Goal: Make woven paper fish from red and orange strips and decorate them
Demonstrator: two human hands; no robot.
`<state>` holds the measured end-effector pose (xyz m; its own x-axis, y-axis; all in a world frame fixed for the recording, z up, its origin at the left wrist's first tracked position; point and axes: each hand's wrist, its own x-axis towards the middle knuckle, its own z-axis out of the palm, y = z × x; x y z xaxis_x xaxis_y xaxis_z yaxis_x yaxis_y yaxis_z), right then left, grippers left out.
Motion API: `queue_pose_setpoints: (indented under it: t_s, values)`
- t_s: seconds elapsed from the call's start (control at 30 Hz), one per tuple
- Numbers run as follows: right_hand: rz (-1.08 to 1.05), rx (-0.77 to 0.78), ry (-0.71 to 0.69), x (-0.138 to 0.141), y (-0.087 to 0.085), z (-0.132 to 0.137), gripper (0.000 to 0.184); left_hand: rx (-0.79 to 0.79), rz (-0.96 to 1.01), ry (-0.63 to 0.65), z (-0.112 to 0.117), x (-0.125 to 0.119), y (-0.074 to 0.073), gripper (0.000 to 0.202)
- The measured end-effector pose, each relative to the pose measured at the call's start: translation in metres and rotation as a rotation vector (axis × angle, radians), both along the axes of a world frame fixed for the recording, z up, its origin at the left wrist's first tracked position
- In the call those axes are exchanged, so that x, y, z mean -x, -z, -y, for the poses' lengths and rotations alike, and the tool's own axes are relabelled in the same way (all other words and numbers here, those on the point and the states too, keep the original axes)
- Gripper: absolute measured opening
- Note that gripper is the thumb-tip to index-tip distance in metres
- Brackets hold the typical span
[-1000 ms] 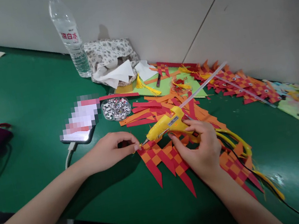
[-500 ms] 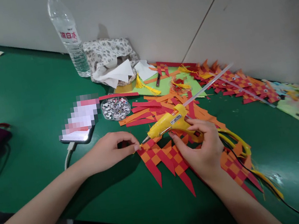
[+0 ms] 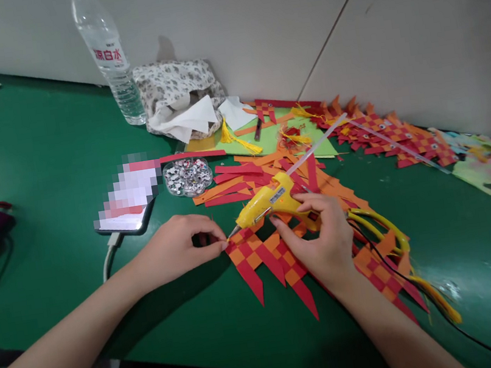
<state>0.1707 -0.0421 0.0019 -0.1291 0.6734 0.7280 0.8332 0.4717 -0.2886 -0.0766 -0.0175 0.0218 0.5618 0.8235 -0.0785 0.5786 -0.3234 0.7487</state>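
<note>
My right hand [image 3: 320, 237] is closed around the handle of a yellow hot glue gun [image 3: 266, 199], with a clear glue stick [image 3: 317, 143] jutting from its back. The gun's metal nozzle points left, at the upper corner of a red and orange woven paper fish [image 3: 250, 251]. At that same corner, the thumb and fingers of my left hand [image 3: 185, 242] are pinched together on the fish, close beside the nozzle. Whether a smaller piece sits between those fingertips is hidden. More woven fish [image 3: 378, 272] lie under and beside my right hand.
Paper strips [image 3: 236, 185] and a clear box of googly eyes [image 3: 188, 177] lie behind the gun. A phone [image 3: 130, 195] on a cable is at left. A water bottle [image 3: 112, 62] and tissue pouch [image 3: 180, 89] stand by the wall. Finished fish [image 3: 394, 131] are piled at right.
The glue gun and my right hand have shifted slightly left, and the glue stick now angles more steeply. My left hand keeps its pinch at the fish's corner.
</note>
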Motion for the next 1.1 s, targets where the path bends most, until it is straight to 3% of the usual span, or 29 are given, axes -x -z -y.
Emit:
queue_pose_setpoints:
  t_s: [0.6,1.1]
  values:
    - [-0.027,-0.006,-0.014,0.002,-0.001,-0.0001,0.035,-0.051,-0.088,-0.03,-0.0006,0.0031,-0.0013,0.014]
    - [-0.001,0.049,-0.018,0.002,0.0016,0.0008,0.03,-0.079,-0.011,-0.044,0.0008,0.0026,-0.0006,0.012]
